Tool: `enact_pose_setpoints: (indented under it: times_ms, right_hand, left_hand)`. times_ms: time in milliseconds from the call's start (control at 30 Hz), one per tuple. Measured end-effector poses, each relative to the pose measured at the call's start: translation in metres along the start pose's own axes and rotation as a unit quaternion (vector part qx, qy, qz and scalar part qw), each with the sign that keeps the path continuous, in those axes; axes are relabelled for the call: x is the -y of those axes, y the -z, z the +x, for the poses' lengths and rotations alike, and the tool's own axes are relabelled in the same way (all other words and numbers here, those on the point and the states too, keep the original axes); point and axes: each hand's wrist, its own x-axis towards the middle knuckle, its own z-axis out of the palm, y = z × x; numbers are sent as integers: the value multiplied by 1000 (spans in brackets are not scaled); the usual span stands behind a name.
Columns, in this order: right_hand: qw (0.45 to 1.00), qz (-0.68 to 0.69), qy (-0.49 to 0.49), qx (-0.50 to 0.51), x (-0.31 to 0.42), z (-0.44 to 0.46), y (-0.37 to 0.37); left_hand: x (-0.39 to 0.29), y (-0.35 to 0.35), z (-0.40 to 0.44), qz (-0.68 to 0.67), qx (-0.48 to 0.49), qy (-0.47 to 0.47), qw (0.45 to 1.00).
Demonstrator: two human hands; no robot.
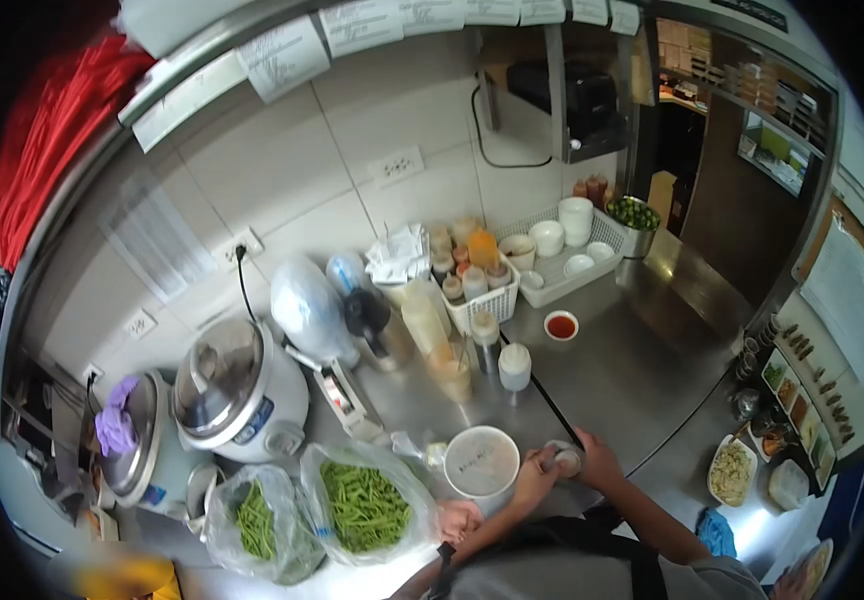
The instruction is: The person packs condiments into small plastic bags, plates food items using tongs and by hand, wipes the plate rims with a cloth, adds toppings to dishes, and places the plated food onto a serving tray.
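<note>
My left hand point(532, 484) and my right hand point(600, 463) meet at the counter's front edge. Between them is a small, round, pale thing point(567, 461), possibly a small cup; the fingers hide part of it. Both hands are closed around it. A long dark thin thing point(554, 405) runs over the counter to my right hand; whether I hold it I cannot tell. Just left of my left hand stands a white round tub point(482, 463) with a lid and writing on top. Something pink point(460, 520) lies beside the tub, too unclear to name.
Two plastic bags of cut green vegetables point(364, 505) stand at the left, before a rice cooker point(237, 390). Squeeze bottles point(515, 367), a sauce dish point(561, 325) and a tray of white bowls point(577, 275) stand behind. Another person's hand point(797, 580) shows at lower right.
</note>
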Motion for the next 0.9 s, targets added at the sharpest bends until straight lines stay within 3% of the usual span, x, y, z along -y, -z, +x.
enact_pose_setpoints:
  times_ms: [67, 167, 267, 367, 467, 567, 667, 767, 833, 900]
  right_hand:
    - [984, -7, -86, 156, -37, 6, 4]
    - [968, 121, -181, 128, -37, 6, 14]
    - [934, 176, -235, 202, -54, 14, 18]
    - [817, 452, -259, 245, -42, 16, 23]
    - [853, 349, -220, 319, -63, 20, 3]
    - [861, 339, -157, 345, -60, 32, 0]
    - [853, 342, -173, 353, -24, 59, 14]
    - [850, 386, -105, 343, -35, 89, -20]
    - [879, 351, -69, 316, -38, 105, -42]
    - [935, 222, -19, 277, -8, 117, -21]
  left_hand:
    - [-1, -2, 2, -5, 7, -10, 1000]
    - [-38, 13, -2, 9, 13, -11, 1000]
    - [-42, 10, 2, 17, 35, -15, 999]
    - [-29, 2, 11, 6, 52, -42, 998]
    - [-10, -8, 14, -128, 89, 19, 988]
    - [-14, -9, 14, -238, 80, 37, 967]
    - [-31, 5, 22, -14, -10, -55, 998]
    - [-42, 22, 36, 82, -79, -9, 993]
    - [-55, 29, 45, 168, -111, -1, 980]
    - [-58, 36, 51, 227, -129, -14, 965]
